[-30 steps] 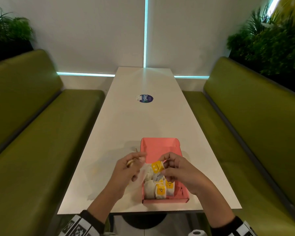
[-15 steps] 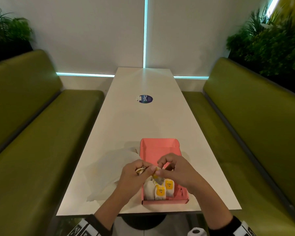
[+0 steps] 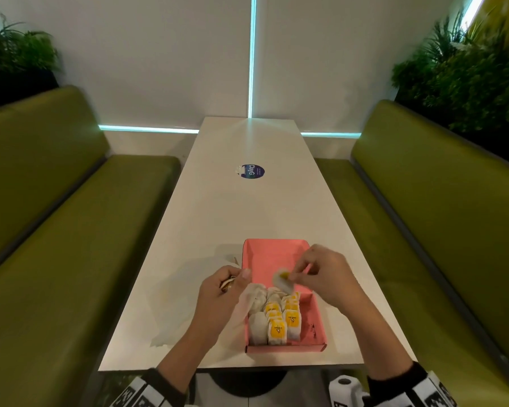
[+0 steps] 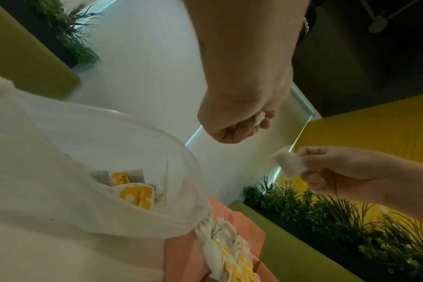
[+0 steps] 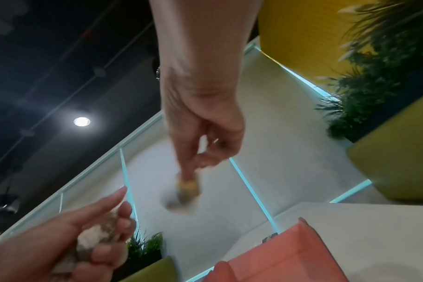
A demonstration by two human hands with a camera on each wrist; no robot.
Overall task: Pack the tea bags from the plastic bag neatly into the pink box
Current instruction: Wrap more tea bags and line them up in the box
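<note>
The pink box (image 3: pixel 276 257) lies open on the white table (image 3: pixel 247 207), with rows of yellow-tagged tea bags (image 3: pixel 276 324) in its near half. My right hand (image 3: pixel 294 276) pinches one tea bag (image 3: pixel 282 279) above the box's middle; it is blurred in the right wrist view (image 5: pixel 186 188). At the box's left edge, my left hand (image 3: pixel 235 282) curls round a small bunch of tea bags (image 5: pixel 94 236). The clear plastic bag (image 4: pixel 85 162) lies left of the box, with more tea bags (image 4: pixel 133 194) inside.
A round blue sticker (image 3: pixel 252 171) marks the table's middle. Green benches (image 3: pixel 71 245) run along both sides, with plants behind their backs. The box's far half (image 3: pixel 276 251) is bare pink card.
The hands were joined over the box half a second ago. Now they have parted: my right hand has drawn one tea bag away to the right, while the left keeps the rest.
</note>
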